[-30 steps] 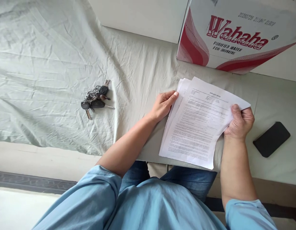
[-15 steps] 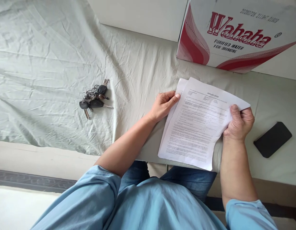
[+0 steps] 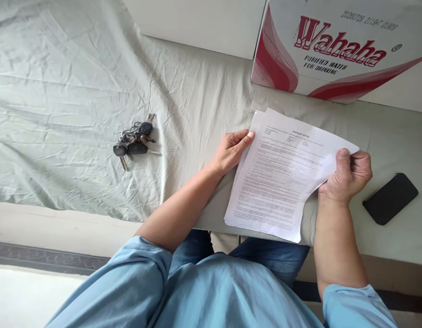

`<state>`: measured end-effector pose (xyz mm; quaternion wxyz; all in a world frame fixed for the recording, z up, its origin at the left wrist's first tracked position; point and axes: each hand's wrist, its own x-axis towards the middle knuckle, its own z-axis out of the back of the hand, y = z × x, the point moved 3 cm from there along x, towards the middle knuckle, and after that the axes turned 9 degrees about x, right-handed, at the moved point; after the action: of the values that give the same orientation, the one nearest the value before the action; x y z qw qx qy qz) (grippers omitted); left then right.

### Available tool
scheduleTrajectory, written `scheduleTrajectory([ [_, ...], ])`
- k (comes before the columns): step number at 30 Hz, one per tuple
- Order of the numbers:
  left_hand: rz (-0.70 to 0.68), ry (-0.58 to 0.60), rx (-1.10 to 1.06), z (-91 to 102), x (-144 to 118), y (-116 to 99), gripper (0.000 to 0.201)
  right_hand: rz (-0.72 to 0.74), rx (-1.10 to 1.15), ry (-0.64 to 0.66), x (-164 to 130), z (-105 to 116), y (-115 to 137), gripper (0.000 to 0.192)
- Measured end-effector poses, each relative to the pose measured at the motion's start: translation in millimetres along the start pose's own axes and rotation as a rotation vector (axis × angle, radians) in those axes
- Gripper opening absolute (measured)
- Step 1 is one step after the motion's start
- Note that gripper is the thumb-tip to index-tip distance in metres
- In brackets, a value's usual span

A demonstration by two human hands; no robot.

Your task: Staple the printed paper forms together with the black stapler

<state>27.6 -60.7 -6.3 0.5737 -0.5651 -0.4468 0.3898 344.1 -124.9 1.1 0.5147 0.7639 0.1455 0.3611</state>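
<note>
A small stack of printed sheets (image 3: 279,177) is held between my two hands, close to the table's front edge. The top page carries the heading "OVERLEAF NOTES" and dense lines of text. My left hand (image 3: 234,149) pinches the left edge, thumb on top and fingers beneath. On the upper right side, my right hand (image 3: 349,175) grips the paper with its thumb above and curled fingers behind, and the sheet bends there. The edges of lower sheets peek out along the left side.
A bunch of keys (image 3: 136,139) lies on the pale cloth (image 3: 77,105) at left. To the right of my right hand is a black phone-like slab (image 3: 390,198). A Wahaha water carton (image 3: 337,50) and a white box (image 3: 204,23) stand along the back.
My right hand has moved slightly to the right, still gripping the paper. The top sheet has shifted a little left at its left edge, over the lower sheets.
</note>
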Motion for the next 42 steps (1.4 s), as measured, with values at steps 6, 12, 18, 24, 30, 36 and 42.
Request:
scheduleTrajectory([
  [6,-0.032,0.011,0.009,-0.9,2,3,0.081,0.01,0.009,0.021,-3,-2,1,0.056],
  [12,0.007,0.009,0.012,-0.7,-1,0,0.082,-0.03,0.018,0.022,-10,-7,5,0.054],
  [18,0.045,0.012,0.021,-1.2,-3,0,0.081,-0.038,-0.018,0.036,-13,-9,9,0.056],
  [24,0.038,0.013,0.049,-1.1,-2,0,0.08,-0.051,-0.011,0.038,-13,-10,9,0.05],
  [30,0.031,0.001,0.089,-1.5,-1,-1,0.081,-0.057,-0.023,0.045,-13,-10,7,0.046],
  [36,0.001,-0.078,0.117,2.3,3,3,0.085,-0.3,-0.019,0.24,-5,-6,-5,0.077],
  [42,0.044,-0.181,0.046,8.0,7,10,0.08,-0.686,-0.08,0.333,-15,20,11,0.088],
])
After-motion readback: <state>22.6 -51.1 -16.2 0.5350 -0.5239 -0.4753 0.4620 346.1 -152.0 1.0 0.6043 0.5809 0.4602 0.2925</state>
